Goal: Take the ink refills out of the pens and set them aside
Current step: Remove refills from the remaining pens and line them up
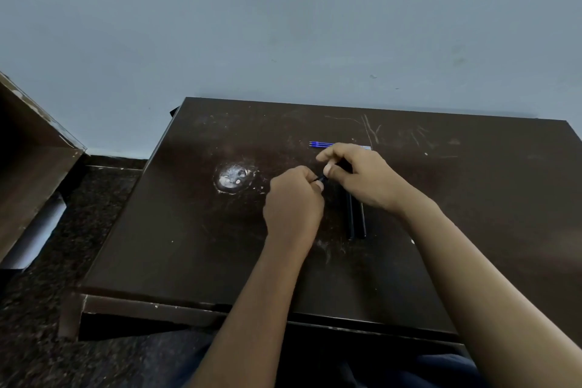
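Both hands meet over the middle of the dark table (189,230) on one black pen (323,179). My left hand (294,201) pinches the pen's left end between thumb and fingers. My right hand (362,176) grips the other part, which is mostly hidden under its fingers. Two blue ink refills (321,144) lie side by side just beyond my right hand, their right ends covered by it. Two black pen barrels (356,219) lie parallel on the table below my right hand, pointing toward me.
A round whitish worn patch (234,178) marks the tabletop left of the hands. A pale blue wall (283,41) stands right behind the table. A brown wooden cabinet (28,161) is at the far left, on a speckled dark floor (63,324).
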Tool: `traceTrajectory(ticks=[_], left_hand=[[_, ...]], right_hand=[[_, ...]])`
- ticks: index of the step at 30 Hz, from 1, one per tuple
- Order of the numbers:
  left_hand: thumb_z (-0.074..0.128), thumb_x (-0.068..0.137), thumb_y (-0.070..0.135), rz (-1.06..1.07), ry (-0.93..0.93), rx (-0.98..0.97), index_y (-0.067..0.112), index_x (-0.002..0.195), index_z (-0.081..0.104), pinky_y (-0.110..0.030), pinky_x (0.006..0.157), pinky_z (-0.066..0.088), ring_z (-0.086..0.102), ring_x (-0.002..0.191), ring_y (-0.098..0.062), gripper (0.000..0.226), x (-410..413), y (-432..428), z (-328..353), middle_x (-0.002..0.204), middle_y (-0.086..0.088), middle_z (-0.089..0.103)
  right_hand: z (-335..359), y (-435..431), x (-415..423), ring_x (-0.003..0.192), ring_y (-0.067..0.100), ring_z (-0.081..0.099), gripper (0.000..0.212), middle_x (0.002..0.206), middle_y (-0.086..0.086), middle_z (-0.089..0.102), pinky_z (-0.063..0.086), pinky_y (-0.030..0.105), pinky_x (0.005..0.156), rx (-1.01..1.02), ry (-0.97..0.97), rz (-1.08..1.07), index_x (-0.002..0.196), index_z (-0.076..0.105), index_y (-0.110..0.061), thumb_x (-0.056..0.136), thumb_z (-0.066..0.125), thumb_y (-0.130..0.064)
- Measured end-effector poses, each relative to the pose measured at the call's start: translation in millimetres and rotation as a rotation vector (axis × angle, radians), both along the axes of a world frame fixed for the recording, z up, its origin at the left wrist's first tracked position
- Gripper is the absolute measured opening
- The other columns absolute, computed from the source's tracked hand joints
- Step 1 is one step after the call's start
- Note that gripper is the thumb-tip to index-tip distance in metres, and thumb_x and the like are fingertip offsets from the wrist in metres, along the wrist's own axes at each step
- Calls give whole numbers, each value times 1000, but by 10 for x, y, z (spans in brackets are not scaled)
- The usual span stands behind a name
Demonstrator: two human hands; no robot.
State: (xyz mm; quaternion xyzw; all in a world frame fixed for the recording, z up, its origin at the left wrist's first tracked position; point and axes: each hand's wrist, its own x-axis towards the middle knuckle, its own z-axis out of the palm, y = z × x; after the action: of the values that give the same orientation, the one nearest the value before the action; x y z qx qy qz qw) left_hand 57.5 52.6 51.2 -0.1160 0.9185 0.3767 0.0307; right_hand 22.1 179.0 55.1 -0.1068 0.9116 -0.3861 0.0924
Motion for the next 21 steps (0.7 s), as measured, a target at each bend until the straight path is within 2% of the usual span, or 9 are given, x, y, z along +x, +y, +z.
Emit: traceTrajectory(ticks=[2, 4, 6, 8, 11, 13, 15, 18, 21], left_hand=[[57, 92, 26, 40, -26, 0, 18, 101, 68, -17, 55, 32, 53, 79, -11, 17, 0, 106, -49, 100, -3, 66], [56, 92, 25, 77, -18, -11, 16, 103, 68, -14, 51, 25, 50, 80, -12, 19, -1, 184, -95, 105, -5, 64], [57, 91, 26, 102, -5, -31, 17, 104, 68, -19, 60, 34, 57, 89, -18, 19, 19, 245, -129, 105, -5, 64], [57, 92, 29, 111, -29, -62, 18, 105, 67, -27, 67, 39, 59, 95, -18, 21, 36, 262, -140, 103, -1, 65], [58, 92, 29, 161, -124, 4, 14, 103, 67, -28, 66, 39, 57, 83, -15, 21, -49, 229, -151, 82, 5, 57], [58, 93, 28, 181, -199, 44, 12, 102, 67, -29, 66, 38, 56, 79, -17, 21, -135, 226, -176, 69, 8, 45], [59, 92, 29, 166, -242, 43, 11, 102, 67, -28, 66, 38, 56, 80, -17, 22, -169, 273, -236, 66, 8, 42], [61, 91, 29, 109, -231, 23, 12, 104, 64, -24, 58, 36, 49, 76, -13, 22, -143, 368, -356, 81, 4, 49], [64, 88, 31, 72, -187, 6, 13, 104, 59, -21, 51, 32, 51, 75, -12, 24, -137, 398, -448, 90, 1, 56]], right_hand=[[-34, 38, -8, 92, 11, 53, 27, 101, -1, 60, 37, 6, 70, -23, 10, -125, 120, 59, -17, 93, 57, -22], [-103, 111, -29, 95, 13, 53, 30, 99, -3, 58, 39, 19, 78, -25, -41, -295, 121, 58, -18, 92, 58, -25], [-184, 202, -17, 98, 16, 55, 31, 103, 1, 61, 41, 25, 81, 35, -110, -390, 121, 58, -15, 91, 60, -23], [-264, 281, 16, 107, 23, 58, 35, 114, 9, 63, 44, 27, 85, 127, -146, -394, 123, 57, -11, 89, 63, -18], [-348, 362, 56, 112, 29, 57, 46, 122, 16, 60, 47, 35, 93, 183, -209, -405, 129, 53, -9, 86, 66, -16], [-380, 375, 62, 111, 29, 58, 51, 124, 16, 59, 48, 35, 91, 182, -245, -411, 132, 50, -9, 85, 68, -15], [-401, 352, 77, 108, 27, 60, 53, 123, 15, 59, 49, 31, 85, 155, -261, -417, 133, 49, -9, 84, 68, -14], [-427, 289, 99, 107, 24, 61, 54, 122, 12, 60, 44, 25, 77, 118, -257, -413, 135, 48, -10, 84, 68, -13], [-463, 243, 99, 109, 25, 60, 59, 126, 13, 59, 47, 27, 81, 113, -242, -394, 138, 45, -11, 84, 69, -14]])
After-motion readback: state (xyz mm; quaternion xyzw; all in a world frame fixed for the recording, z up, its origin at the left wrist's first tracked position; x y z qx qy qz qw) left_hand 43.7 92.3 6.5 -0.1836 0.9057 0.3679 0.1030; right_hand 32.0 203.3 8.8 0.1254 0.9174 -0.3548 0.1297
